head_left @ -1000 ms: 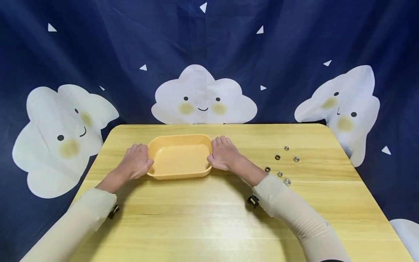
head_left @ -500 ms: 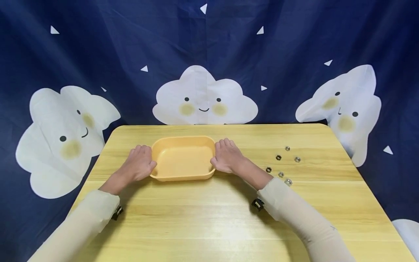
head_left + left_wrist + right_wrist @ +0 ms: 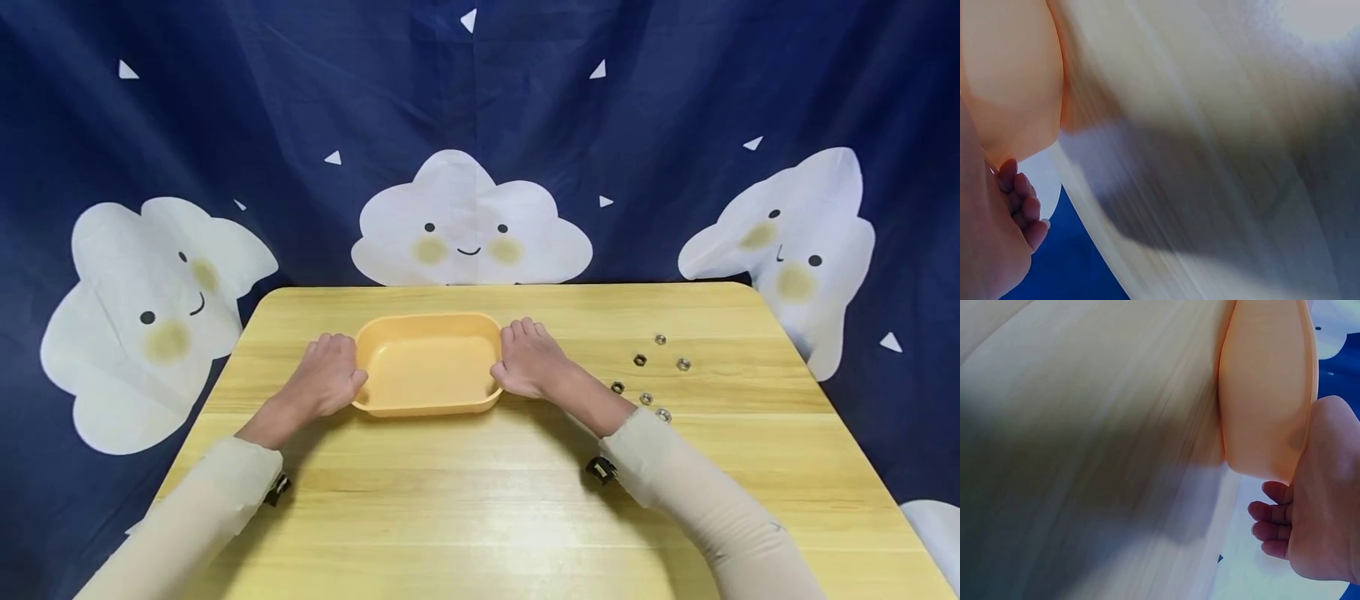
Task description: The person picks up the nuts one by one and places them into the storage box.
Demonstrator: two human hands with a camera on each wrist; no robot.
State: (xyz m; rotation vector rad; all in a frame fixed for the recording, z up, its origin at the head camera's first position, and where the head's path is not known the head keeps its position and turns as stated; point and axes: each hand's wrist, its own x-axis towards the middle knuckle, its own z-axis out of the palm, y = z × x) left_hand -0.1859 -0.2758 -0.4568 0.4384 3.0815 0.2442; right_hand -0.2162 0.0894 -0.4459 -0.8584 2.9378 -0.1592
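Tray: yellow-orange, rounded corners, raised walls [image 3: 430, 371]; held between the two hands over the far half of the bench [image 3: 465, 500], left of its middle. Whether its base touches the wood I cannot tell.
Left hand: [image 3: 327, 373] curled over the tray's left end, knuckles up, the thumb along the near corner; it grips that end. The left wrist view shows its bent fingers [image 3: 1035, 234] by the outer wall.
Right hand: [image 3: 531, 358] curled in the same way over the tray's right end, thumb at the near corner, gripping it; bent fingers [image 3: 1270, 532] show in the right wrist view.
Nuts: six, lying apart from one another on the bench, to the right of the right hand. Two are dark, an upper one [image 3: 640, 360] and a lower one [image 3: 617, 387], the latter near the right forearm. Four are silvery: the farthest [image 3: 660, 339], the rightmost [image 3: 683, 364], one between [image 3: 646, 399], and the nearest [image 3: 663, 414], close to the right sleeve [image 3: 697, 500] in view.
Sleeves: pale; a small black device shows beneath each cuff.
Backdrop: dark blue cloth [image 3: 300, 83] with smiling white clouds and small white triangles.
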